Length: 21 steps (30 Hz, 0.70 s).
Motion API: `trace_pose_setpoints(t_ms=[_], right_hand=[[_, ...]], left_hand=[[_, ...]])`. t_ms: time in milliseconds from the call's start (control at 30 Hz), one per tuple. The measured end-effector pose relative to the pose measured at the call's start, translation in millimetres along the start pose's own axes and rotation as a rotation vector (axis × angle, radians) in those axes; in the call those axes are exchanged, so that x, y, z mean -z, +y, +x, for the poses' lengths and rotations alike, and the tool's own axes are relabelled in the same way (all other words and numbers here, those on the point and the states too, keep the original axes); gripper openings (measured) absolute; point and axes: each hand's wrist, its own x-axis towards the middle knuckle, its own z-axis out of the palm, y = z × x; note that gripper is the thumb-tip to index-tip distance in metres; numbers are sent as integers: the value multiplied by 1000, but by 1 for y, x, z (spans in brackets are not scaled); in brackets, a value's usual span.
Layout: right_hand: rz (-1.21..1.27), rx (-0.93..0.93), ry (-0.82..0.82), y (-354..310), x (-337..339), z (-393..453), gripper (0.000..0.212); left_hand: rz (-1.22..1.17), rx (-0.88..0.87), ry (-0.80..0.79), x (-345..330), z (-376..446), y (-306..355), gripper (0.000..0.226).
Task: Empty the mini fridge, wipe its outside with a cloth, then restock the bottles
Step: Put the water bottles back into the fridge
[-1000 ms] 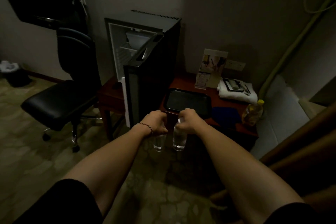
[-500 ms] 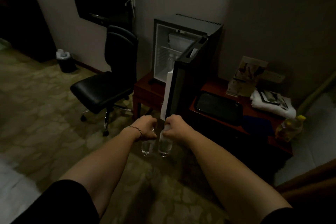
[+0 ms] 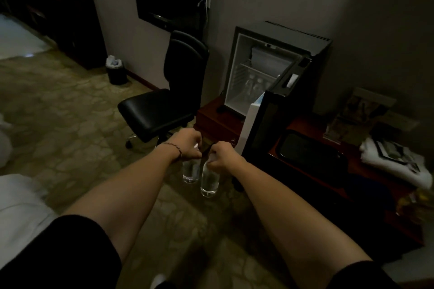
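My left hand [image 3: 189,142] grips the top of a clear water bottle [image 3: 190,172], which hangs upright below it. Close beside it, my right hand [image 3: 222,155] grips the neck of a second clear bottle [image 3: 209,183]. Both bottles hang over the carpet in front of the black mini fridge [image 3: 296,37]. The fridge stands on a low reddish wooden table [image 3: 216,119], and its door [image 3: 263,124] swings open toward me. Several bottles [image 3: 254,83] show dimly on the wire shelf inside.
A black office chair [image 3: 164,103] stands left of the fridge. On the table to the right lie a black tray [image 3: 310,152], a blue cloth [image 3: 371,192], folded white towels [image 3: 397,159] and a yellow-capped bottle [image 3: 418,204]. A small bin [image 3: 115,70] sits by the wall.
The view has swung left, so the fridge and table now sit further right. Both hands keep their grip on the bottles and have stayed close together in front of the open door.
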Motion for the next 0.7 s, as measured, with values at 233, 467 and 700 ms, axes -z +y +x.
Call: trace_pose_setpoints(t_ms=[233, 467, 700], right_hand=[[152, -66, 105, -11, 23, 79, 11], [95, -181, 326, -19, 50, 173, 25], [112, -259, 411, -4, 76, 253, 26]], left_hand=[[2, -93, -57, 25, 77, -54, 28], [37, -187, -68, 58, 164, -95, 30], [60, -254, -102, 66, 258, -105, 32]])
